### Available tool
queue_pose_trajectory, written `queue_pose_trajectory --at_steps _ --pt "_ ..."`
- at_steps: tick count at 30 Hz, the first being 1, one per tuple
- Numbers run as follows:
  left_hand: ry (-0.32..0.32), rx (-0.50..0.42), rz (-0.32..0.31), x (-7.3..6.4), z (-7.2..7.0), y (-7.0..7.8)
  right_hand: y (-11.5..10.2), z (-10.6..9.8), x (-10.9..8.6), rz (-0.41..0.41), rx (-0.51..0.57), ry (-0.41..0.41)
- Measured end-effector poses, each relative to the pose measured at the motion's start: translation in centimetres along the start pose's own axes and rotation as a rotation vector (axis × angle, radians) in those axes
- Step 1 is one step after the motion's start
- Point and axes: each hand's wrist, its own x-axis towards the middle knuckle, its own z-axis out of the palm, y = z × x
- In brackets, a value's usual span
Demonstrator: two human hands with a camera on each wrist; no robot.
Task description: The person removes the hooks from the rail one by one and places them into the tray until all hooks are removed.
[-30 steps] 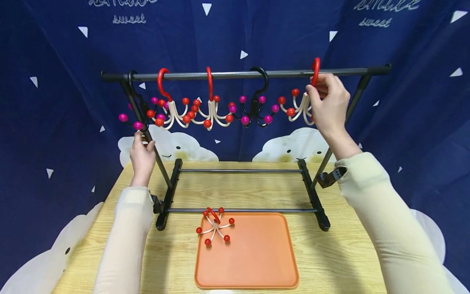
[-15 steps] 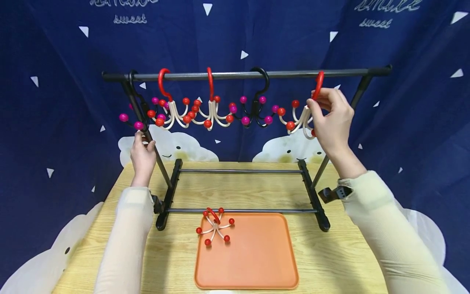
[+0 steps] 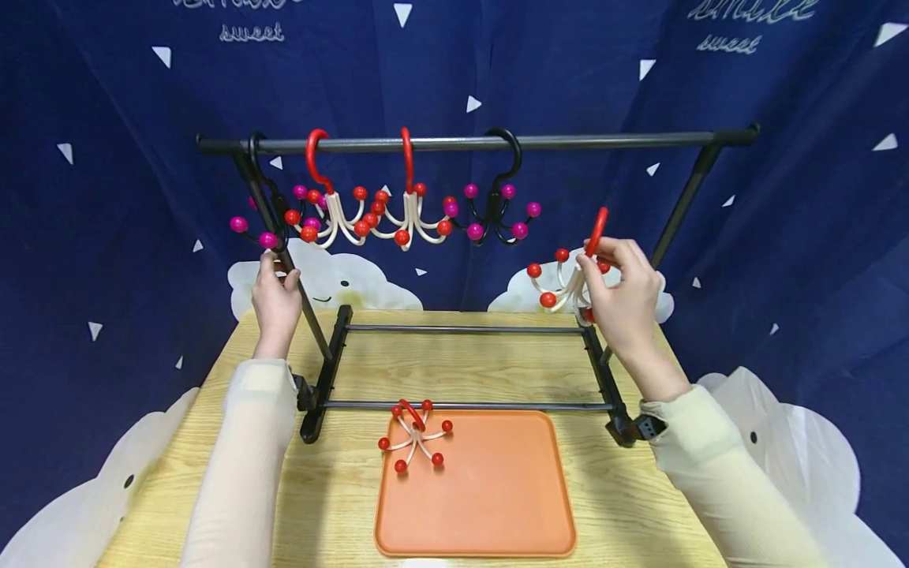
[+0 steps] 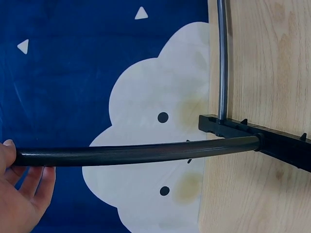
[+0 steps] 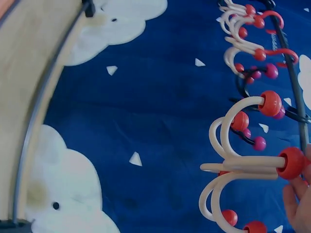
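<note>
My right hand [image 3: 625,296] pinches a multi-arm hanger [image 3: 598,229], with cream arms, red ball tips and a red hook, near the base of its hook. That hanger is below the top bar, in front of the right post. The right wrist view shows its curved arms [image 5: 243,161] up close, while most of the hand is out of frame. My left hand [image 3: 277,304] grips the rack's left post [image 4: 136,153], thumb on one side and fingers on the other. A matching hanger [image 3: 417,438] lies at the tray's back left corner.
From the black rack's top bar [image 3: 568,142] hang several hangers, among them a black one [image 3: 493,205] with pink balls and a red-hooked one [image 3: 409,201]. The orange tray [image 3: 497,489] sits on the wooden table [image 3: 341,505]. Behind stands a dark blue curtain [image 3: 454,71].
My right hand has lifted the red-hooked hanger off the bar's right part and brought it down and slightly left. My left hand stays on the post.
</note>
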Motion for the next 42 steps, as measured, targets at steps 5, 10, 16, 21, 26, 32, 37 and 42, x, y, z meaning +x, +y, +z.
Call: queue_pose_trajectory --at_steps 5,10,16,21,26,32,37,42 --pt "0.021 -0.004 0.002 -0.1 -0.1 -0.1 0.5 0.7 -2.2 0.001 0.012 -0.035" --pt "0.010 -0.001 -0.003 -0.2 -0.1 -0.1 0.8 1.3 -4.4 0.015 0.000 -0.049" --pt "0.009 0.001 -0.004 -0.2 0.0 0.0 0.8 1.7 -6.9 0.049 -0.011 -0.094" --pt "0.019 -0.001 -0.002 -0.2 0.0 -0.2 1.0 2.3 -8.7 0.063 -0.003 -0.129" --pt "0.023 -0.004 0.003 -0.1 0.1 -0.2 1.2 3.1 -10.9 0.084 -0.005 -0.192" --pt "0.021 -0.007 0.000 -0.1 0.2 -0.2 1.0 4.2 -13.5 0.097 0.016 -0.235" --pt "0.017 -0.004 -0.003 -0.1 0.2 -0.2 0.8 4.9 -15.0 0.087 0.035 -0.254" --pt "0.015 -0.005 -0.012 0.0 0.2 -0.2 0.6 5.5 -16.2 0.093 0.062 -0.279"
